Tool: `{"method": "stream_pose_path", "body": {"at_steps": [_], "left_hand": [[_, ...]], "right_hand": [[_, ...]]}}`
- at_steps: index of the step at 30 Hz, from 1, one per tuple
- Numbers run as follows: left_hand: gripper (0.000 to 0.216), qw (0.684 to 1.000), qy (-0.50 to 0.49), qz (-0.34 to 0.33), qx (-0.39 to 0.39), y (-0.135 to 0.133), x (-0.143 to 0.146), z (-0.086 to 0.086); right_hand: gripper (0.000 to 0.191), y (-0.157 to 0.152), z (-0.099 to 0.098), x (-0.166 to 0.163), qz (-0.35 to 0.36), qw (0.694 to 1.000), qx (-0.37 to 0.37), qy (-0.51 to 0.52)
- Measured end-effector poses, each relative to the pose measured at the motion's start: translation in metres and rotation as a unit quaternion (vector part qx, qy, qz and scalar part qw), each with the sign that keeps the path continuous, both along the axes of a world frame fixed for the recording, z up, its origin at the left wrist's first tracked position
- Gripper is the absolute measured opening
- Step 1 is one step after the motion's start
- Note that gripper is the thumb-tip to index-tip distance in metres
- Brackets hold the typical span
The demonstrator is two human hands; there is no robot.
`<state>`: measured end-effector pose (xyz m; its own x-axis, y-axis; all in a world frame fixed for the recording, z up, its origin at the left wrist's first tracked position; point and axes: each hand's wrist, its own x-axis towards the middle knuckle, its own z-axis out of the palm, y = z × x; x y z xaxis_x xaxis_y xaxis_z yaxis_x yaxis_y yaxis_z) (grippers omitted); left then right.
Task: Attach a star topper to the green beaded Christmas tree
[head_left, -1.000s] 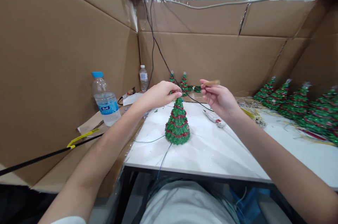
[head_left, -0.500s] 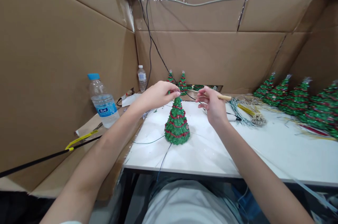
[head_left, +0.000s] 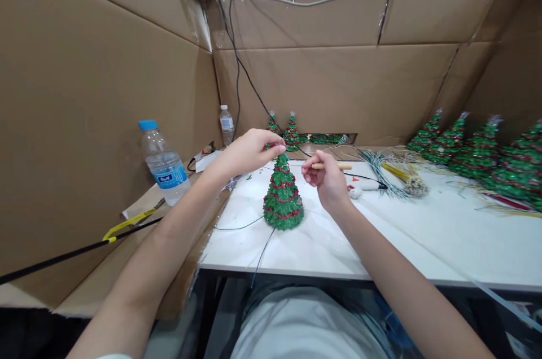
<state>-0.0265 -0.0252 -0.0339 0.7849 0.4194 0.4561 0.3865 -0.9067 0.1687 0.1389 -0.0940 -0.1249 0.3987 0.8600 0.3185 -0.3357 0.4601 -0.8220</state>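
Note:
A small green tinsel tree (head_left: pixel 283 198) with red garland bands stands on the white table top (head_left: pixel 339 246). My left hand (head_left: pixel 250 151) pinches the tip of that tree, fingers closed. My right hand (head_left: pixel 325 177) hovers just right of the tree top, closed on a thin wooden stick (head_left: pixel 334 166) that points to the right. A thin wire runs from the tree's base toward the table's front edge.
A water bottle (head_left: pixel 161 162) stands at the left, a smaller bottle (head_left: pixel 226 125) behind it. Two small trees (head_left: pixel 286 131) stand at the back, a row of finished trees (head_left: pixel 478 153) at the right. A bundle of wires (head_left: pixel 392 173), a glue gun (head_left: pixel 366 185) and cardboard walls (head_left: pixel 84 105) surround the table.
My right hand has come down and moved left toward the tree top, with the stick now level. My left hand has stayed on the tree tip.

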Motion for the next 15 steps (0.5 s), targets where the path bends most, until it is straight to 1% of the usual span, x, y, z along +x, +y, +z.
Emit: {"method": "stream_pose_path", "body": {"at_steps": [8,15], "left_hand": [[0.033,1.0,0.022,0.002,0.0,-0.0051,-0.0026,0.0049],[0.034,1.0,0.02,-0.002,0.002,0.0001,-0.0024,0.0025]], "right_hand": [[0.033,0.0013,-0.005,-0.0015,-0.003,1.0,-0.003,0.012],[0.03,0.0055,-0.0069,-0.003,0.028,0.998,-0.024,0.043]]}}
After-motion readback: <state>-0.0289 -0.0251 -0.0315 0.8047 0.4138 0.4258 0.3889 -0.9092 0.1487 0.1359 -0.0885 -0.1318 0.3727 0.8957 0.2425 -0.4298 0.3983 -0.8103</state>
